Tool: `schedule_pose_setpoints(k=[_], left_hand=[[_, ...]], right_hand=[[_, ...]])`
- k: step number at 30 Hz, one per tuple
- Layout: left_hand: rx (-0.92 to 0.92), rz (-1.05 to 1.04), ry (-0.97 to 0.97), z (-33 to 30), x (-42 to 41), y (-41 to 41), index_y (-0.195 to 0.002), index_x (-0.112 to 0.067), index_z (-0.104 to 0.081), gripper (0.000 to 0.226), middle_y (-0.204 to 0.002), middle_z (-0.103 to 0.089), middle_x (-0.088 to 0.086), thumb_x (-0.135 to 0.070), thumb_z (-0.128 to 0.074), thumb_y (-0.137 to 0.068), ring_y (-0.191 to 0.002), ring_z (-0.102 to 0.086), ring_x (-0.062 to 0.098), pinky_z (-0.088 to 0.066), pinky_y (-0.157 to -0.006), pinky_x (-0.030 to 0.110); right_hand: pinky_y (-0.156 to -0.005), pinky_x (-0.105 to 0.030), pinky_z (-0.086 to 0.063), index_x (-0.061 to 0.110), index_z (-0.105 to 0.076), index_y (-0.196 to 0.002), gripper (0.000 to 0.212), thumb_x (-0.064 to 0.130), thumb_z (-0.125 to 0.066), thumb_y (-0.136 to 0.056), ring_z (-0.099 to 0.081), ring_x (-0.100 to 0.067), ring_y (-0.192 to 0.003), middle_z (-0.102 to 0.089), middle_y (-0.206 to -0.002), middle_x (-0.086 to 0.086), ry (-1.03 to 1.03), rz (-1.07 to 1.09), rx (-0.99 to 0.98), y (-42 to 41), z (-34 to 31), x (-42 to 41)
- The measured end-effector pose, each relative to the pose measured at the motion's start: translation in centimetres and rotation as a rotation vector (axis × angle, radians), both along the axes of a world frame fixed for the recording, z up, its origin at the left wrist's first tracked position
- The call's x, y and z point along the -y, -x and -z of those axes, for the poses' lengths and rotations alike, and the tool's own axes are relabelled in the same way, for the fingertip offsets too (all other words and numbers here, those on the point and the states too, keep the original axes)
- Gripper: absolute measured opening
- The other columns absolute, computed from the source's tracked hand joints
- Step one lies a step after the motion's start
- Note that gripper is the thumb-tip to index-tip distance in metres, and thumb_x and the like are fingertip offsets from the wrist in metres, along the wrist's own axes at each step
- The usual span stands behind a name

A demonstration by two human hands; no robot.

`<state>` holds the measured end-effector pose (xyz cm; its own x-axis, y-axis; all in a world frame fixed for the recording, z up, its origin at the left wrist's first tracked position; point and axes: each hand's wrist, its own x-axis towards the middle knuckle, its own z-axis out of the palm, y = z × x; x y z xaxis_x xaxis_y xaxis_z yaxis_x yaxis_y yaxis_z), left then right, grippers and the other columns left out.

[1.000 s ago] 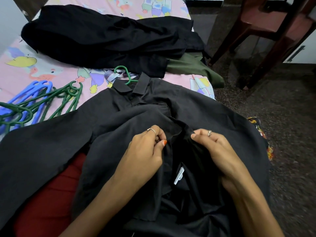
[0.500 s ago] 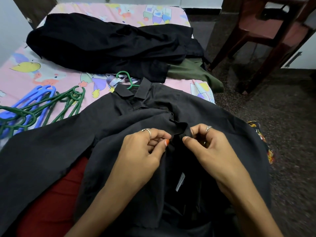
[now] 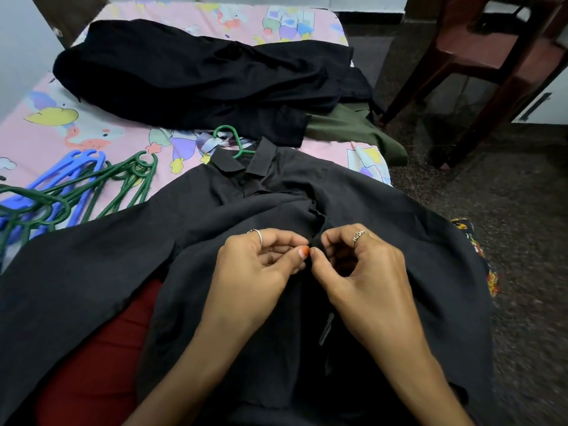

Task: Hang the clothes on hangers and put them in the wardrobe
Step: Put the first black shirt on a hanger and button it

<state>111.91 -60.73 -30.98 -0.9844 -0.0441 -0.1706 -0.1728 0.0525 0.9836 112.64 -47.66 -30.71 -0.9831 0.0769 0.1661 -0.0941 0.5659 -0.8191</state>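
Head view: both hands' fingers (image 3: 302, 252) pinch the black shirt (image 3: 215, 216) placket, meeting mid-chest.

Black shirt (image 3: 215, 235), green hanger (image 3: 233, 139), pink cartoon-print bedsheet (image 3: 92, 130), blue and green hangers (image 3: 76, 186).

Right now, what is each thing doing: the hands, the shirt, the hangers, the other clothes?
Left hand: pinching the shirt's front edge.
Right hand: pinching the other edge.
Black shirt: on a green hanger, front partly open.
Spare hangers: piled on bed.
Black clothes: heaped, unhung.
Green garment: crumpled, unhung.
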Motion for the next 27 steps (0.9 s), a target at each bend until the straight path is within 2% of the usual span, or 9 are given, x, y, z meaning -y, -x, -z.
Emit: schedule_pose_setpoints(k=[5,16,18,21,25,27], left_hand=[[0.038,0.003,-0.099,0.0,-0.2,0.1,-0.078,-0.011,-0.072,0.014,-0.071,-0.073,0.008,0.003,-0.071,-0.079,-0.062,-0.066,0.007,-0.051,-0.062,0.013],[0.030,-0.020,-0.134,0.4,-0.5,0.2,-0.079,-0.008,-0.072,0.015,-0.065,-0.070,0.004,0.006,-0.068,-0.081,-0.060,-0.064,0.006,-0.049,-0.060,0.012],[0.044,-0.031,-0.154,0.4,-0.7,0.3,-0.079,-0.008,-0.072,0.014,-0.065,-0.070,0.004,0.006,-0.068,-0.080,-0.060,-0.064,0.005,-0.049,-0.060,0.012],[0.070,-0.048,-0.173,0.4,-1.1,0.3,-0.081,-0.006,-0.071,0.012,-0.068,-0.072,0.005,0.006,-0.067,-0.081,-0.061,-0.066,0.005,-0.050,-0.059,0.012],[0.127,-0.051,-0.187,0.6,-0.8,0.4,-0.084,-0.006,-0.071,0.008,-0.071,-0.072,0.006,0.001,-0.069,-0.082,-0.063,-0.066,0.008,-0.052,-0.060,0.014],[0.159,-0.040,-0.201,0.8,-0.8,0.4,-0.084,-0.005,-0.070,0.005,-0.068,-0.070,0.006,-0.001,-0.070,-0.081,-0.060,-0.064,0.007,-0.052,-0.060,0.014]], right_hand=[[-0.058,-0.008,-0.043,0.017,-0.067,-0.079,0.007,0.013,-0.073,-0.079,-0.061,-0.006,-0.072,-0.063,-0.074,0.009,0.024,-0.007,0.010,-0.1,0.1,-0.2],[-0.064,-0.007,-0.046,0.013,-0.071,-0.085,0.006,0.009,-0.074,-0.081,-0.063,-0.002,-0.075,-0.065,-0.081,0.011,0.066,-0.012,-0.055,-0.4,1.2,-0.5],[-0.065,-0.006,-0.045,0.013,-0.072,-0.084,0.003,0.013,-0.071,-0.081,-0.063,-0.001,-0.075,-0.064,-0.081,0.010,0.068,-0.005,-0.096,-0.5,1.3,-0.3],[-0.065,-0.004,-0.042,0.014,-0.072,-0.079,0.012,0.021,-0.063,-0.084,-0.062,0.000,-0.075,-0.064,-0.079,0.010,0.092,-0.012,-0.110,-0.9,1.0,-0.1],[-0.063,-0.018,-0.045,0.015,-0.067,-0.071,0.025,0.020,-0.057,-0.094,-0.062,-0.009,-0.071,-0.063,-0.073,0.007,0.166,-0.020,-0.033,-0.9,1.1,-0.3],[-0.062,-0.020,-0.046,0.016,-0.067,-0.072,0.024,0.016,-0.059,-0.094,-0.062,-0.009,-0.068,-0.064,-0.071,0.006,0.217,-0.001,0.026,-0.7,1.2,-0.6]])
